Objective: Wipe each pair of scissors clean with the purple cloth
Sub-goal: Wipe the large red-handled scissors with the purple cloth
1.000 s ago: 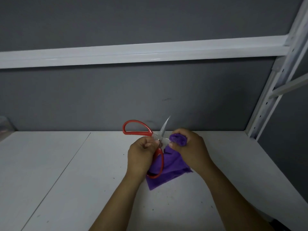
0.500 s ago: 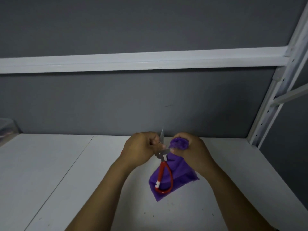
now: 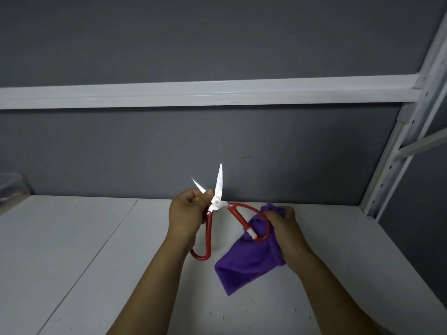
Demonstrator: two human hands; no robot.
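Left hand point(image 3: 187, 215) is gripping the scissors point(image 3: 216, 202) right by the pivot. Its fingers are curling tight round the base of the shorter blade point(image 3: 198, 184), and the tip is poking out above the knuckles. The scissors are sitting wide open, both blades pointing up against the grey wall point(image 3: 217, 146). The longer blade point(image 3: 219, 184) is standing close to upright. You're holding them up off the white shelf point(image 3: 72, 262), over its back part.

One red handle loop point(image 3: 202, 256) is hanging down beside your left wrist. The other loop point(image 3: 251, 210) is reaching right and lying across the front of the purple cloth point(image 3: 249, 267).

Right hand point(image 3: 284, 228) is clutching the cloth, fingers curling in and clamping a bunched wad that's sticking out above the hand. The rest is draping down toward the shelf; can't tell whether the lower corner is touching it. Your right fingertips are sitting just beside that second loop. Can't tell whether they're pinching it too or only the cloth. The cloth is staying at the handle end, apart from both blades.

A white rail point(image 3: 193, 93) is running across the wall above. A perforated white upright point(image 3: 396, 160) is standing at the right. A blurred clear container point(image 3: 11, 187) is showing at the far left edge. Dark specks point(image 3: 223, 317) are dotting the shelf between your forearms.
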